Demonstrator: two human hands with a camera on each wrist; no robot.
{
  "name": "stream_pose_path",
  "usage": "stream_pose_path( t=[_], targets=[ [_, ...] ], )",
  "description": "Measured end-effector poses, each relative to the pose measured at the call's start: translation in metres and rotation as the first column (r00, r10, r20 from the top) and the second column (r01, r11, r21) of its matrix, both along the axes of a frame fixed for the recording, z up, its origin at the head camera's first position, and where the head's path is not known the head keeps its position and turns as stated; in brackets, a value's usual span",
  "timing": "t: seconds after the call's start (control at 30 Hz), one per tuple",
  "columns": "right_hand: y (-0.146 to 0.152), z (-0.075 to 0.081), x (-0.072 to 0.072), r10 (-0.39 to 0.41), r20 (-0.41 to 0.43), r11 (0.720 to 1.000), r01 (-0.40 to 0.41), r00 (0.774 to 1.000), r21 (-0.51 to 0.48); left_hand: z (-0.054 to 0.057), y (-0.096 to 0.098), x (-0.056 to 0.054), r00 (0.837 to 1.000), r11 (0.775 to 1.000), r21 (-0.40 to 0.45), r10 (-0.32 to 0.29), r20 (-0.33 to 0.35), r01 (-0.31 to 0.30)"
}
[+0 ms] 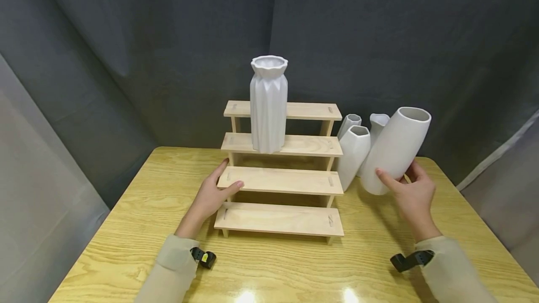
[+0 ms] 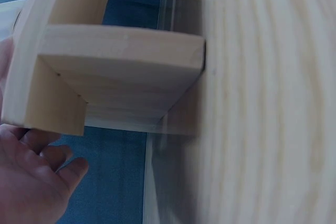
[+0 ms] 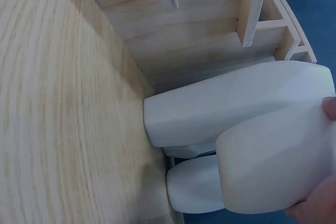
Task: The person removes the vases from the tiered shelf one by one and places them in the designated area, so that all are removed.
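A smooth white vase leans to the right in my right hand, its base lifted off the table. Thumb and fingers grip its lower part; in the right wrist view its rounded base faces the table. My left hand holds the left end of a four-tier wooden display stand, thumb over the second step from the bottom. The left wrist view has its loosely bent fingers beside the stand's edge. On the second step from the top stands a tall pleated white vase.
Right of the stand are a faceted white vase, a narrow white vase and a flared-rim white vase, close together. A wood-grain table bears everything. Dark grey cloth hangs behind.
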State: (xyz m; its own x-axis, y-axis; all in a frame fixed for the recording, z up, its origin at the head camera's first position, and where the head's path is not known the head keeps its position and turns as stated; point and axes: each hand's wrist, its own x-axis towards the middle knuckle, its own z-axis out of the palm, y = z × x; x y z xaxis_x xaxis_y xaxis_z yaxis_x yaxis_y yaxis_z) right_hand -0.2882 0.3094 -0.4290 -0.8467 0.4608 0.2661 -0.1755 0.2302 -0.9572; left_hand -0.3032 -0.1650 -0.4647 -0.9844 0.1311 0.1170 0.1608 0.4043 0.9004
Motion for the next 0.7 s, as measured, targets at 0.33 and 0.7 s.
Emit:
stream_pose_path(
  t=[0.33, 0.7],
  targets=[
    [0.002, -0.01, -0.006, -0.009, -0.005, 1.0, 0.009, 1.0, 0.004, 0.0, 0.0, 0.0, 1.0, 1.0, 0.008, -0.002, -0.006, 0.002],
    [0.006, -0.026, -0.015, -0.042, 0.012, 0.997, 0.041, 0.999, 0.062, -0.001, 0.001, 0.0, 1.0, 1.0, 0.009, 0.004, 0.001, -0.004]
  ],
)
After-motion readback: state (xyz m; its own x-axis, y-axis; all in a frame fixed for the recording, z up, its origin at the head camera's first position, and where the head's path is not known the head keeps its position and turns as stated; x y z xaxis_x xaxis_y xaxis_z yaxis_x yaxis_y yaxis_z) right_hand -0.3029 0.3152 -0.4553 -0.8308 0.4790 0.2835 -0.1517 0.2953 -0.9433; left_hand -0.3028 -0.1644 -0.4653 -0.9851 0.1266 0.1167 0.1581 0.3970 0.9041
